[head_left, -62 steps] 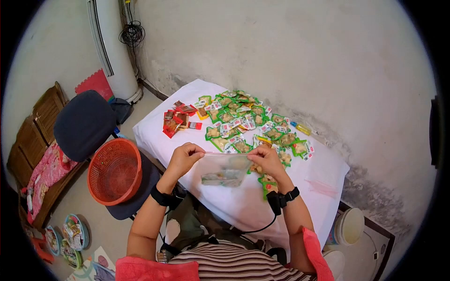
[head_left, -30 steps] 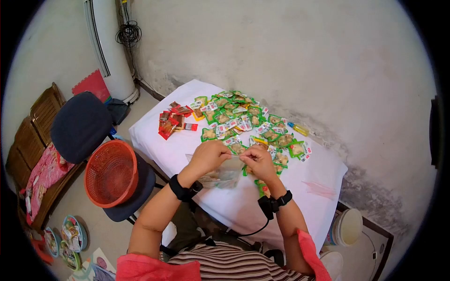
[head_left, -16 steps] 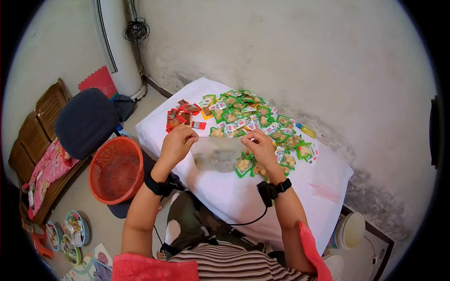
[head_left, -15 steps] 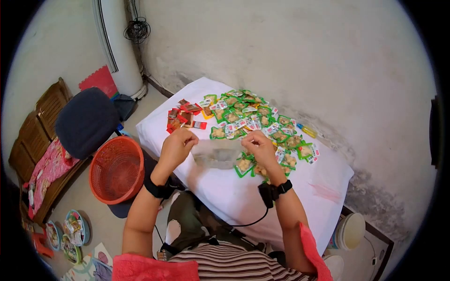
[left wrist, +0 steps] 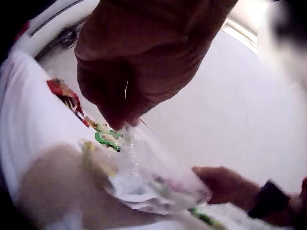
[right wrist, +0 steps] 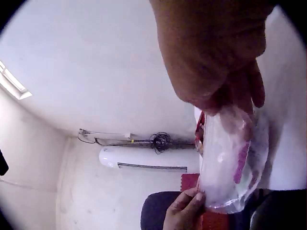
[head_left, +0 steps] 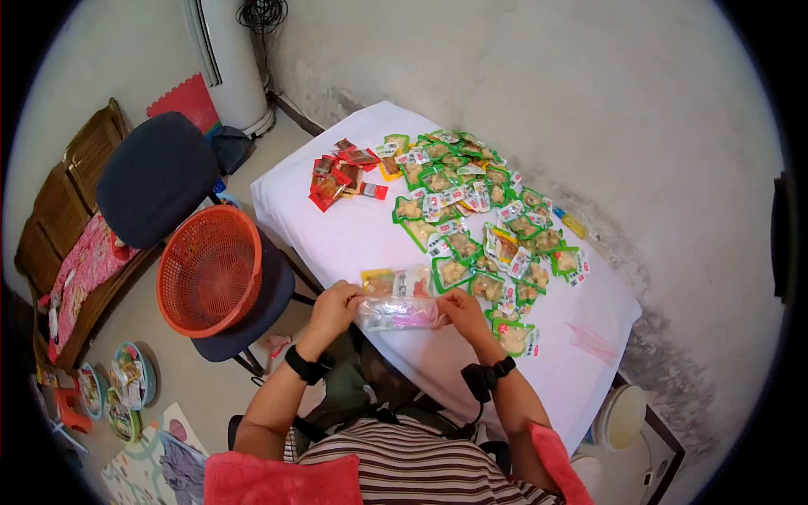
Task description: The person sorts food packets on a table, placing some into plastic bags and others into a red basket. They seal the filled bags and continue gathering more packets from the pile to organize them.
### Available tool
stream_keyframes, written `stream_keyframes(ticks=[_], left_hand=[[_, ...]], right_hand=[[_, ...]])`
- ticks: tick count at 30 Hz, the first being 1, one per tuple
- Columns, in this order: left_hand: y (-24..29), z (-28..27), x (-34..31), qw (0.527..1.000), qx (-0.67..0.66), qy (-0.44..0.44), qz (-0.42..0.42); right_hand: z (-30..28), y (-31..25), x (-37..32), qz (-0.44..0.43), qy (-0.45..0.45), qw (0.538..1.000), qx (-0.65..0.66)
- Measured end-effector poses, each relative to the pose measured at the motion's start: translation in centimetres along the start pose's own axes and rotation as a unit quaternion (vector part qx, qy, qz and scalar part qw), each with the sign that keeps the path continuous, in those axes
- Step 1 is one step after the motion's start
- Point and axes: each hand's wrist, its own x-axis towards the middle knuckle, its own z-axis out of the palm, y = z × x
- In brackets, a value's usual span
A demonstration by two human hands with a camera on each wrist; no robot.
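Note:
A clear plastic bag (head_left: pixel 397 313) with packets inside is stretched between both hands over the near edge of the white-covered table. The left hand (head_left: pixel 334 313) pinches its left end and the right hand (head_left: pixel 465 315) pinches its right end. In the left wrist view the left hand (left wrist: pixel 144 62) grips a corner of the bag (left wrist: pixel 158 177); in the right wrist view the right hand (right wrist: pixel 220 62) grips the other end of the bag (right wrist: pixel 223 163). Green packets (head_left: pixel 452 271) of pale food lie spread beyond the hands, and red packets (head_left: pixel 332 181) lie at the back left.
An orange basket (head_left: pixel 210 269) stands on a dark chair (head_left: pixel 157 181) left of the table (head_left: pixel 295 194). A yellow bottle-like item (head_left: pixel 570 222) lies at the table's wall side. Small filled baskets (head_left: pixel 130 374) are on the floor at lower left, and a white bucket (head_left: pixel 621 417) is at lower right.
The bag, earlier hanging between the hands, has come lower and nearer the body, with its packets now lying beyond the held edge. The head view has shifted, and more green packets show beside the right hand.

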Motion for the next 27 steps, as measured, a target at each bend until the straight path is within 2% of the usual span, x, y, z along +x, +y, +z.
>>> stream_keyframes(ticks=[1, 2, 3, 4, 5, 7, 8, 10, 11, 13, 14, 16, 19, 21, 22, 23, 24, 25, 26, 27], left_hand=[[1.0, 0.2, 0.0, 1.0, -0.001, 0.001, -0.001], [2.2, 0.4, 0.0, 0.989, 0.059, 0.092, 0.101], [3.0, 0.6, -0.1, 0.956, 0.119, 0.18, 0.199], [2.4, 1.7, -0.9, 0.953, 0.067, 0.139, 0.261], [2.2, 3.1, -2.2, 0.947, 0.084, 0.095, 0.295], [3.7, 4.7, -2.9, 0.959, 0.105, -0.009, 0.264], [3.8, 5.4, -2.9, 0.96, 0.105, -0.008, 0.261], [3.0, 7.0, -2.6, 0.963, 0.197, -0.049, 0.177], [1.9, 8.3, -2.3, 0.964, 0.208, -0.042, 0.163], [-0.9, 10.1, -1.6, 0.967, 0.163, -0.018, 0.194], [-1.0, 10.0, -1.6, 0.961, 0.185, -0.014, 0.207], [-0.9, 9.0, -1.1, 0.955, 0.214, -0.005, 0.207], [-0.3, 5.7, 1.0, 0.964, 0.169, -0.01, 0.204], [-0.6, 3.0, 1.9, 1.0, -0.005, -0.017, 0.0], [-1.1, 1.8, 2.1, 0.984, -0.123, 0.125, 0.035], [-2.4, 0.3, 2.4, 0.949, -0.263, 0.097, -0.146], [-4.2, -2.0, 2.4, 0.925, -0.302, 0.132, -0.188], [-6.0, -4.7, 2.3, 0.935, -0.223, 0.138, -0.238], [-5.5, -7.3, 1.9, 0.841, -0.406, 0.231, -0.274], [-7.2, -10.0, 1.6, 0.832, -0.408, 0.29, -0.242]], right_hand=[[0.2, 0.9, 1.1, 0.013, 0.028, 0.999, 0.01], [0.1, 1.8, 2.0, 0.026, 0.057, 0.998, 0.019], [0.3, 1.6, 2.3, 0.026, 0.056, 0.998, 0.018], [0.6, 1.3, 2.4, 0.035, 0.076, 0.996, 0.018], [0.9, 1.2, 2.4, 0.045, 0.094, 0.994, 0.016], [0.6, 2.8, 3.3, 0.041, 0.096, 0.995, -0.004], [0.3, 3.6, 3.7, 0.034, 0.102, 0.994, -0.023], [0.0, 2.6, 2.7, 0.04, 0.112, 0.993, 0.001], [0.6, 2.0, 2.8, 0.044, 0.113, 0.992, 0.029], [0.4, 2.7, 3.2, 0.056, 0.107, 0.991, 0.059], [0.9, 2.3, 2.8, 0.024, 0.102, 0.989, 0.109], [0.5, 2.0, 2.0, -0.018, 0.109, 0.979, 0.173], [0.3, 1.2, 1.6, -0.051, 0.136, 0.97, 0.197], [0.4, 1.1, 1.5, -0.069, 0.158, 0.962, 0.212], [0.3, 1.3, 1.5, -0.065, 0.145, 0.966, 0.205], [0.2, 1.6, 1.4, -0.062, 0.133, 0.969, 0.199], [0.3, 1.7, 1.3, -0.063, 0.133, 0.969, 0.2], [0.5, 1.9, 1.1, -0.05, 0.124, 0.972, 0.193], [0.6, 2.1, 1.0, -0.037, 0.116, 0.975, 0.187], [0.7, 2.3, 0.8, -0.037, 0.118, 0.974, 0.189]])
